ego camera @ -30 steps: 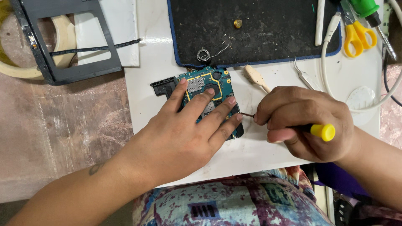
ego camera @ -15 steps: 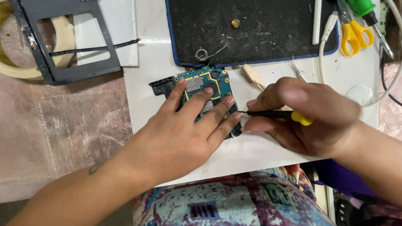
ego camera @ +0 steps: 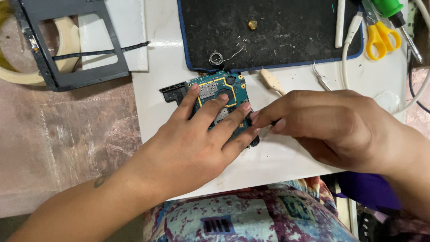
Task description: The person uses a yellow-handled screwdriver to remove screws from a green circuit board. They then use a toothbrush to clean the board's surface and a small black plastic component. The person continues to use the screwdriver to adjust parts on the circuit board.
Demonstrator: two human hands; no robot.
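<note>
While pinning the circuit board [ego camera: 219,96] flat on the white table [ego camera: 286,157], left hand [ego camera: 197,143] spread, fingers pressing to steady it; right hand [ego camera: 331,127] pinched at the board's right edge, tool hidden beneath.

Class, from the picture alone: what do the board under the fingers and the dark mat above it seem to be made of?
Circuit board: likely rigid laminate, teal coating, gold traces, dull metal shields. Mat: looks like soft rubber or foam, matte black, blue edging.
</note>
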